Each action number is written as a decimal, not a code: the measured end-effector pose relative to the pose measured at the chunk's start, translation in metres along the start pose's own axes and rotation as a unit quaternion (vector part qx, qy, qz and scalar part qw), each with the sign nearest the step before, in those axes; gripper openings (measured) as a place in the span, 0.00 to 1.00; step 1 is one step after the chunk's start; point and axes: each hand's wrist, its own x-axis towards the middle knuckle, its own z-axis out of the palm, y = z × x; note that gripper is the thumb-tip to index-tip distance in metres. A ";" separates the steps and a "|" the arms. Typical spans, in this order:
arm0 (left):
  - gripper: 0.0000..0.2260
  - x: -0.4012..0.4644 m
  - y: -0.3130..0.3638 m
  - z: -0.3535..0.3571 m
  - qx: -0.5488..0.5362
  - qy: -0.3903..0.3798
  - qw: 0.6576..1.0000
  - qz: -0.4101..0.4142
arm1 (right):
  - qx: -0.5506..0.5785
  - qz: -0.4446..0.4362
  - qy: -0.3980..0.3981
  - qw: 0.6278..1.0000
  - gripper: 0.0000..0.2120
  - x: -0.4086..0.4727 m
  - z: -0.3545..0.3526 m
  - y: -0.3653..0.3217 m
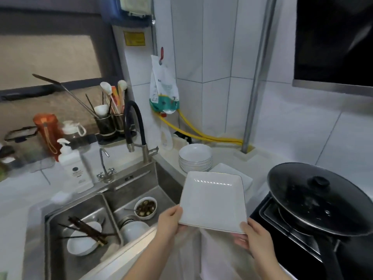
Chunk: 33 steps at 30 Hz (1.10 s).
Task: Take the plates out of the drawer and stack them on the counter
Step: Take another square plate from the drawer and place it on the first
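Note:
A white square plate (213, 201) with a thin gold rim hangs above the counter's front edge, held level by both hands. My left hand (170, 221) grips its near left corner. My right hand (253, 236) grips its near right corner, fingers underneath. Behind it another white square plate (245, 178) lies flat on the counter (226, 154), mostly hidden by the held one. A stack of several round white plates (195, 157) stands on the counter in the corner by the wall. The drawer is out of view.
A steel double sink (167, 178) on the left holds dirty bowls and chopsticks (86, 230). A black pan with a lid (316, 197) sits on the stove at right. A black faucet (134, 126), soap bottle (74, 168) and utensil holders (110, 124) stand behind the sink.

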 end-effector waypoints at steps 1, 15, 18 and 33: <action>0.10 0.017 0.004 0.003 -0.003 -0.014 1.000 -0.007 | 0.006 0.008 0.012 1.000 0.13 0.012 0.004 0.001; 0.18 0.211 0.047 0.050 0.203 -0.266 0.936 -0.109 | 0.003 0.052 0.223 0.973 0.10 0.118 0.053 0.021; 0.16 0.231 0.044 0.062 0.229 -0.271 0.930 -0.094 | 0.001 0.050 0.252 0.966 0.12 0.131 0.055 0.022; 0.08 0.285 0.011 0.090 0.332 -0.154 0.931 0.009 | -0.209 0.051 0.271 0.938 0.09 0.186 0.057 0.029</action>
